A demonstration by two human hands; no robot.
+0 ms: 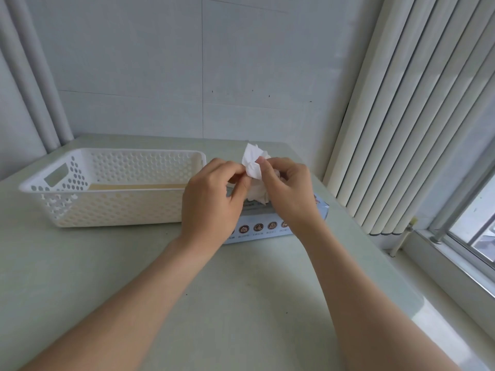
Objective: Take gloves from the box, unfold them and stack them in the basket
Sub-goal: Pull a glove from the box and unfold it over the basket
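Observation:
A crumpled, thin white glove (252, 162) is held up above the glove box (262, 228). My left hand (214, 195) pinches its lower left edge and my right hand (288, 188) pinches it from the right. More crumpled white gloves (257, 195) bulge out of the box's top opening between my hands. The light blue box lies on the table and is mostly hidden by my hands. To its left stands the white perforated basket (112, 210); I see no gloves inside it.
The pale green table (241, 290) runs to a wall at the back. Vertical blinds (401, 116) and a window sill (455, 263) lie to the right. Pipes (34, 89) run down the wall at the back left.

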